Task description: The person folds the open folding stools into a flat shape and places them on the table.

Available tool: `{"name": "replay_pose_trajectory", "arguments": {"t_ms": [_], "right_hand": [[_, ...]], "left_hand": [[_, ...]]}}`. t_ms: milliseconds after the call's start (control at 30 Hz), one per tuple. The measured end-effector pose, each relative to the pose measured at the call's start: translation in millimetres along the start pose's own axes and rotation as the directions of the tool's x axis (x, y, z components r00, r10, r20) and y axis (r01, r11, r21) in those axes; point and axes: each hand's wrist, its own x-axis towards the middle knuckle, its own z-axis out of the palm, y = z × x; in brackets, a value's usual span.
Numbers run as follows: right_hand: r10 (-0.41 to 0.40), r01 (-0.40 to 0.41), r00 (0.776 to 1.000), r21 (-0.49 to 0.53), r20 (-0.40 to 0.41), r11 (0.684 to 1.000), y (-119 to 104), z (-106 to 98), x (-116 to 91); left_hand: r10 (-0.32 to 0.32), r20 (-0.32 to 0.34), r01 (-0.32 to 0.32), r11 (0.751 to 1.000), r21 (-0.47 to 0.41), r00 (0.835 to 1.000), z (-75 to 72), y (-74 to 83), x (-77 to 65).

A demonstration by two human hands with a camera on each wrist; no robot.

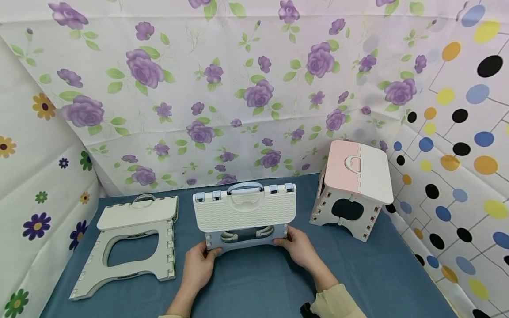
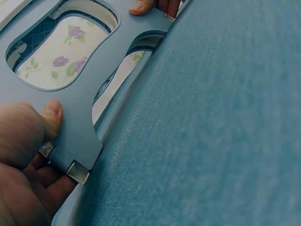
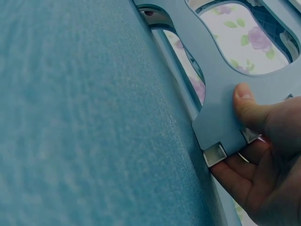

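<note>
A blue and white folding stool [image 1: 245, 207] stands upright at the middle of the table, its white top panel tilted toward me and a blue carry handle at its upper edge. My left hand [image 1: 199, 268] grips the lower left corner of its blue leg panel [image 2: 75, 117], thumb on the front face and fingers behind. At the lower right corner my right hand [image 1: 298, 247] pinches the same panel in a like way, its thumb [image 3: 249, 108] flat on the front. Through the oval cut-out, flowered cloth shows in both wrist views.
To the left, a partly folded pale green-white stool [image 1: 163, 247] lies on the blue tablecloth [image 1: 254, 287]. An unfolded pink and white stool [image 1: 358, 172] stands at the back right. Flowered cloth [image 1: 238, 110] hangs behind the table, and dotted cloth [image 1: 457, 176] lines the right side.
</note>
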Motion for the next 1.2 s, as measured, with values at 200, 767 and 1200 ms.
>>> {"name": "replay_pose_trajectory", "arguments": {"t_ms": [200,767,1200], "right_hand": [[0.003,-0.003,1.000,-0.006,0.001,1.000,1,0,1],[-0.015,0.011,0.998,0.060,0.067,0.998,7,-12,1],[0.112,-0.105,0.994,0.216,-0.018,0.971,12,-26,5]], "left_hand": [[-0.002,0.000,0.002,1.000,-0.001,1.000,0.6,0.1,0.8],[0.021,-0.108,-0.022,1.000,-0.005,0.994,-4.2,-4.6,4.2],[-0.015,-0.096,0.002,0.991,-0.134,0.995,-6.9,-1.6,5.6]]}}
